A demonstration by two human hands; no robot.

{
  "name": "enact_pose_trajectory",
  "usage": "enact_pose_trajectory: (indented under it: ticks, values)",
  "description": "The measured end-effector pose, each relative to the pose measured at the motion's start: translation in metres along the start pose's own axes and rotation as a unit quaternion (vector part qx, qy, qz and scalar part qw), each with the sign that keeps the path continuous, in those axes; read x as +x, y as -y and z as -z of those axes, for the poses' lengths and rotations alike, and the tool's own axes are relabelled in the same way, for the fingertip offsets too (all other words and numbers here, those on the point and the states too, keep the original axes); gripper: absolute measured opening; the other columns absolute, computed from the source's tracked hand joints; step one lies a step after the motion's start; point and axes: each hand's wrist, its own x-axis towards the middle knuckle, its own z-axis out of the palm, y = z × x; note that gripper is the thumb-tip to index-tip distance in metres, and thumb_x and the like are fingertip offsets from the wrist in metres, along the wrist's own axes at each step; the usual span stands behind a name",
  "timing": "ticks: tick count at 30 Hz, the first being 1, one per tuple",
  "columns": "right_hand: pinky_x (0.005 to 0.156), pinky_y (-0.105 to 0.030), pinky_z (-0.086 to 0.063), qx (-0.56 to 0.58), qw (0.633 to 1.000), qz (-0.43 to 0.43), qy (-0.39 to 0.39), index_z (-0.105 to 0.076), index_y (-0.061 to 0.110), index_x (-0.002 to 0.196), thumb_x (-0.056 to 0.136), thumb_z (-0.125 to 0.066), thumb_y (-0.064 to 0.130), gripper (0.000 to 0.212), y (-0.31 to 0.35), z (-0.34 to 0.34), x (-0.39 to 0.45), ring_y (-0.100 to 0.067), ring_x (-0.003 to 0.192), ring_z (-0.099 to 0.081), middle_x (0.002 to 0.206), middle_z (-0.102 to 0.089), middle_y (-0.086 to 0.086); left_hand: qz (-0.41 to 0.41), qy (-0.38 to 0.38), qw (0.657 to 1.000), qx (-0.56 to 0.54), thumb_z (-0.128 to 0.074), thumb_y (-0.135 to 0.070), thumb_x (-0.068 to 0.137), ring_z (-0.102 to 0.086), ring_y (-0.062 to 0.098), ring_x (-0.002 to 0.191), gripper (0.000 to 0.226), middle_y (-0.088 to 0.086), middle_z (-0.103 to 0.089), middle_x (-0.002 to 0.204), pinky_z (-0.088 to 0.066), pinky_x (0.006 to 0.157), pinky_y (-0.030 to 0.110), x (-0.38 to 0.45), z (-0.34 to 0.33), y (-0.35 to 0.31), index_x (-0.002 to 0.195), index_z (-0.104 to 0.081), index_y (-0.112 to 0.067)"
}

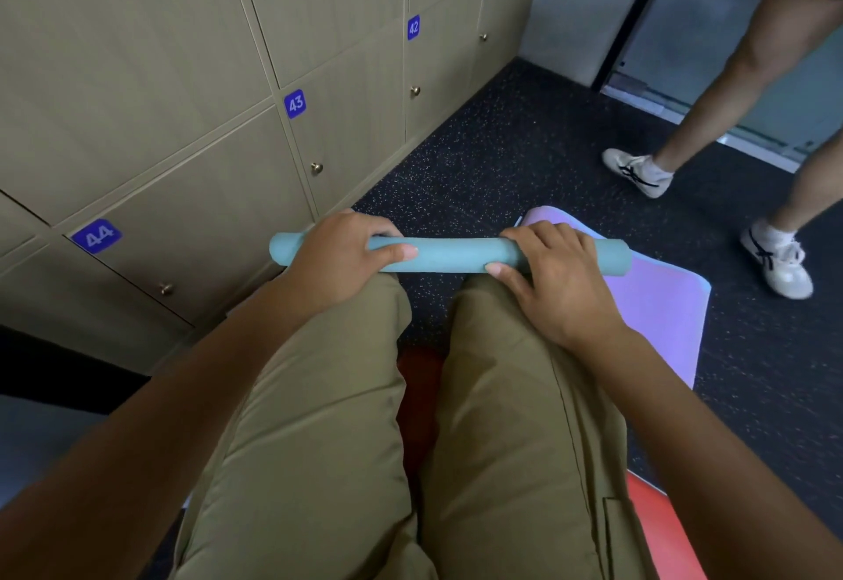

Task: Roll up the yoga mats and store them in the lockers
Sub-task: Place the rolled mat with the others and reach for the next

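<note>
Head view: a rolled teal foam yoga mat is held crosswise above the knees, gripped near its left end by the left hand and near its right end by the right hand, fingers curled round it. A lilac flat mat is seen lying on the dark speckled floor beneath, beside beige numbered lockers. Another person's legs in white trainers are seen nearby.
</note>
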Motion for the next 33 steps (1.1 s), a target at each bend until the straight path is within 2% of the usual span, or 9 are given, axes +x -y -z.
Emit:
enact_pose_trajectory:
  ticks: [4,9,17,20,22,24,27,29,33]
  values:
    - [0.091,-0.043,-0.035,0.018,0.999,-0.016,0.027,-0.063,0.023,0.117,0.095,-0.029,0.066,0.059,-0.002,0.002,0.011,-0.027,0.097,-0.054,0.103,-0.063,-0.001,-0.048,-0.013,0.993,0.106,-0.039,-0.061,0.097,-0.051,0.015,0.08,0.052,-0.005,-0.063,0.085,-0.035,0.068,0.033,0.001,-0.004,0.004,0.101,-0.07,-0.02]
    - [0.084,-0.042,-0.036,-0.039,0.998,-0.011,0.052,-0.061,0.022,0.112,0.096,-0.019,0.066,0.063,-0.003,0.001,0.022,-0.027,0.093,-0.057,0.098,-0.064,-0.001,-0.135,-0.016,0.944,0.301,-0.032,-0.083,0.087,-0.052,0.019,0.072,0.071,-0.002,-0.054,0.086,-0.034,0.061,0.031,0.004,-0.007,0.009,0.097,-0.056,-0.016]
    - [0.086,-0.042,-0.044,-0.068,0.99,0.051,0.111,-0.055,0.02,0.112,0.079,-0.023,0.087,0.082,-0.016,0.014,0.045,-0.025,0.098,-0.06,0.106,-0.062,0.0,-0.182,0.001,0.926,0.331,-0.017,-0.091,0.082,-0.059,0.029,0.056,0.086,0.004,-0.062,0.073,-0.043,0.049,0.034,0.023,0.007,-0.003,0.087,-0.053,-0.013]
    - [0.086,-0.042,-0.044,-0.061,0.992,0.064,0.086,-0.056,0.018,0.111,0.079,-0.024,0.086,0.082,-0.018,0.033,0.054,-0.026,0.097,-0.06,0.104,-0.062,-0.001,-0.154,-0.014,0.921,0.357,-0.025,-0.088,0.083,-0.067,0.034,0.074,0.084,0.007,-0.068,0.088,-0.04,0.059,0.036,0.026,0.021,-0.023,0.101,-0.056,-0.012]
    - [0.084,-0.042,-0.045,-0.065,0.993,0.076,0.061,-0.057,0.017,0.109,0.079,-0.025,0.086,0.081,-0.016,0.048,0.055,-0.025,0.094,-0.06,0.101,-0.063,-0.001,-0.143,-0.012,0.916,0.376,-0.015,-0.093,0.077,-0.068,0.032,0.083,0.09,0.004,-0.07,0.097,-0.036,0.063,0.035,0.025,0.032,-0.032,0.105,-0.054,-0.016]
    - [0.081,-0.041,-0.046,-0.072,0.992,0.094,0.038,-0.058,0.018,0.107,0.08,-0.026,0.086,0.08,-0.011,0.063,0.05,-0.024,0.089,-0.06,0.097,-0.063,0.0,-0.155,-0.022,0.918,0.366,0.003,-0.097,0.069,-0.065,0.031,0.074,0.093,0.002,-0.068,0.089,-0.034,0.059,0.034,0.018,0.045,-0.04,0.092,-0.045,-0.02]
    - [0.071,-0.04,-0.048,-0.073,0.99,0.123,-0.018,-0.06,0.016,0.1,0.084,-0.03,0.085,0.077,-0.001,0.081,0.031,-0.022,0.076,-0.061,0.085,-0.062,0.002,-0.201,-0.05,0.924,0.322,-0.004,-0.095,0.076,-0.044,0.026,0.049,0.08,-0.003,-0.054,0.063,-0.033,0.049,0.031,-0.001,0.061,-0.049,0.081,-0.036,-0.023]
    - [0.064,-0.039,-0.05,-0.072,0.986,0.139,-0.061,-0.061,0.014,0.095,0.086,-0.034,0.083,0.074,0.007,0.09,0.012,-0.022,0.069,-0.06,0.078,-0.061,0.002,-0.201,-0.033,0.926,0.318,-0.005,-0.097,0.075,-0.042,0.023,0.048,0.082,-0.01,-0.044,0.06,-0.036,0.049,0.032,-0.018,0.071,-0.059,0.079,-0.039,-0.023]
    - [0.056,-0.036,-0.049,-0.063,0.982,0.145,-0.105,-0.061,0.013,0.09,0.086,-0.038,0.081,0.072,0.028,0.102,-0.031,-0.023,0.063,-0.061,0.074,-0.061,0.002,-0.135,0.036,0.933,0.33,-0.005,-0.101,0.067,-0.054,0.016,0.059,0.092,-0.006,-0.055,0.072,-0.046,0.063,0.035,-0.059,0.086,-0.081,0.097,-0.049,-0.026]
